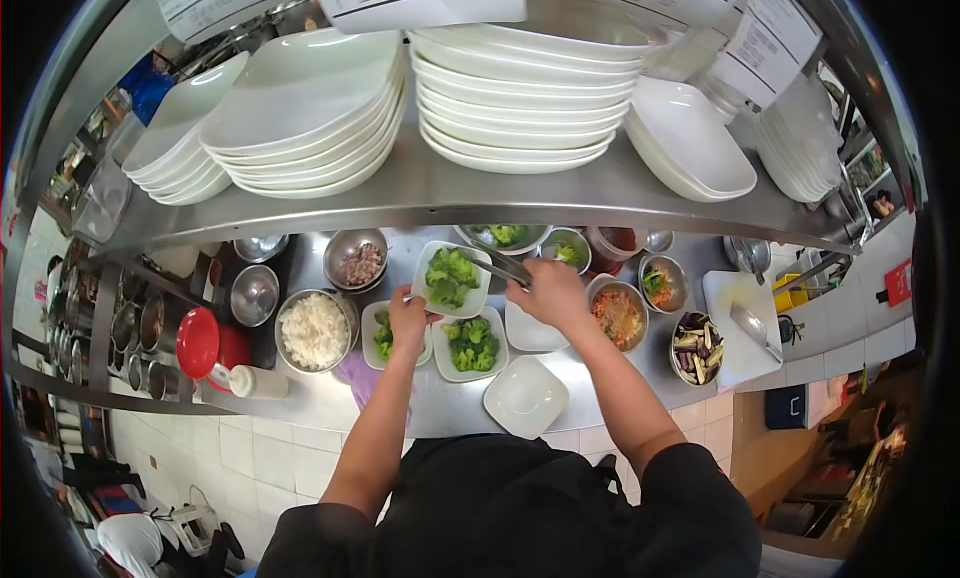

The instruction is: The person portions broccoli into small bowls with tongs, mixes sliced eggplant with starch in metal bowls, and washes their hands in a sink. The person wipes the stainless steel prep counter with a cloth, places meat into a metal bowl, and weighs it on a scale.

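both arms stretched forward, bare forearms, dark sleeves. left hand (408, 316) raised, fingers curled in a grip. right hand (552, 292) fisted, knuckles up, wrist slightly bent.

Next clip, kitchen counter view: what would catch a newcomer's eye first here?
Most likely the tall stacks of white plates filling the steel shelf overhead. Below, at the counter's middle, the left hand lifts a square white dish of broccoli while the right hand works metal tongs over it. More broccoli dishes sit beneath, with a metal bowl of white rice to their left.
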Demonstrator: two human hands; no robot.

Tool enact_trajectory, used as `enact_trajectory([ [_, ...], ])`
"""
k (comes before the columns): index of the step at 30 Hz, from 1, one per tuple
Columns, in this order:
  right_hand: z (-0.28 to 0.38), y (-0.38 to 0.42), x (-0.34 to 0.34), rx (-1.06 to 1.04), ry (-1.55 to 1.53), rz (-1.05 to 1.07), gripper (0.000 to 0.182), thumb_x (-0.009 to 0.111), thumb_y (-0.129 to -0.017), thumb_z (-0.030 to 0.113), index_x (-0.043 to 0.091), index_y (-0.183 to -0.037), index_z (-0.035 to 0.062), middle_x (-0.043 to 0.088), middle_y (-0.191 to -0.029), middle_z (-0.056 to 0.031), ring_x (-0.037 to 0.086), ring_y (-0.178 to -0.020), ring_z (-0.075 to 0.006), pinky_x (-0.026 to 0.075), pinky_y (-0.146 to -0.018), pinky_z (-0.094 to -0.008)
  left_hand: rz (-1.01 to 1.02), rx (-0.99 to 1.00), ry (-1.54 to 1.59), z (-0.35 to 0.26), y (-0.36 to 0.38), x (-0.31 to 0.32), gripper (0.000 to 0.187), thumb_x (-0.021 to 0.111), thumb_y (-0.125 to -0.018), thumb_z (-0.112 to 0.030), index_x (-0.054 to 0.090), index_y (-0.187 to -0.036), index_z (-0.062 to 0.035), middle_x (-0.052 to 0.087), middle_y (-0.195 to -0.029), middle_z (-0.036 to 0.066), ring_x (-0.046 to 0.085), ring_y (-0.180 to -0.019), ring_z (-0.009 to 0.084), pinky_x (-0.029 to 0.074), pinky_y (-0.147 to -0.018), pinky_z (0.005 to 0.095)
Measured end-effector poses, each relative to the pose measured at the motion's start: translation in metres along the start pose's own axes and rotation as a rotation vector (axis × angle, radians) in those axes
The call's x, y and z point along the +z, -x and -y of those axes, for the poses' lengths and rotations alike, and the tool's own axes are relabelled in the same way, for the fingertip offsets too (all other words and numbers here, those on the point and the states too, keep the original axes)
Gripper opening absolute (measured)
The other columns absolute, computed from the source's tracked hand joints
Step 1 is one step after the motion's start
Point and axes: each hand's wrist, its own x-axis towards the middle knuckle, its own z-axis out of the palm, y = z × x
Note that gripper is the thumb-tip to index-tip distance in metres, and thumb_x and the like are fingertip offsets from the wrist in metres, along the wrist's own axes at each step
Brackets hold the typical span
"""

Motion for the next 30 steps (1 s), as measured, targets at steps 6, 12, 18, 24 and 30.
enact_trajectory([
  [6, -0.004, -0.002, 0.019, -0.006, -0.035, 0.025, 0.031, 0.066, -0.075, 0.033, 0.066, -0.08, 0.0026, 0.066, -0.081, -0.0199, 0.065, -0.076, -0.0372, 0.053, -0.069, -0.0469, -0.028, 0.004, 0.049, -0.005, 0.006, 0.002, 0.029, 0.046, -0.084, 0.0, 0.044, -0.112, 0.0042, 0.06, -0.102, 0.02, 0.067, -0.076, 0.0278, 0.06, -0.059, 0.0341],
  [12, -0.039, -0.044, -0.005, 0.316, 0.067, 0.079, 0.036, 0.068, -0.073, 0.034, 0.067, -0.083, -0.0002, 0.067, -0.087, -0.0227, 0.066, -0.083, -0.0368, 0.053, -0.072, -0.0468, -0.011, -0.055, 0.112, -0.009, 0.006, 0.0, 0.031, 0.045, -0.084, 0.001, 0.042, -0.115, 0.0045, 0.06, -0.102, 0.021, 0.068, -0.077, 0.0294, 0.061, -0.06, 0.0357],
  [18, -0.05, -0.042, 0.005, 0.253, 0.182, -0.099, 0.031, 0.071, -0.071, 0.03, 0.068, -0.084, 0.0023, 0.067, -0.079, -0.0202, 0.066, -0.08, -0.0376, 0.052, -0.073, -0.0462, -0.006, -0.076, 0.069, -0.01, 0.001, 0.0, 0.034, 0.046, -0.086, -0.002, 0.039, -0.119, 0.0048, 0.059, -0.104, 0.022, 0.067, -0.082, 0.0333, 0.061, -0.068, 0.0404],
  [24, 0.011, 0.002, -0.032, 0.228, -0.071, 0.149, 0.034, 0.068, -0.073, 0.033, 0.066, -0.083, 0.001, 0.067, -0.083, -0.0209, 0.066, -0.08, -0.0373, 0.053, -0.075, -0.0449, 0.004, -0.082, 0.061, -0.013, -0.005, 0.0, 0.032, 0.046, -0.085, -0.002, 0.042, -0.115, 0.0057, 0.061, -0.1, 0.021, 0.068, -0.077, 0.0292, 0.06, -0.06, 0.0357],
  [30, 0.024, 0.005, -0.024, 0.114, 0.001, 0.167, 0.034, 0.068, -0.074, 0.036, 0.067, -0.083, 0.0028, 0.066, -0.078, -0.0191, 0.066, -0.077, -0.0359, 0.054, -0.073, -0.0449, 0.02, -0.082, 0.04, -0.016, -0.016, -0.011, 0.03, 0.047, -0.083, -0.001, 0.045, -0.113, 0.0043, 0.061, -0.1, 0.021, 0.067, -0.08, 0.032, 0.061, -0.064, 0.0393],
])
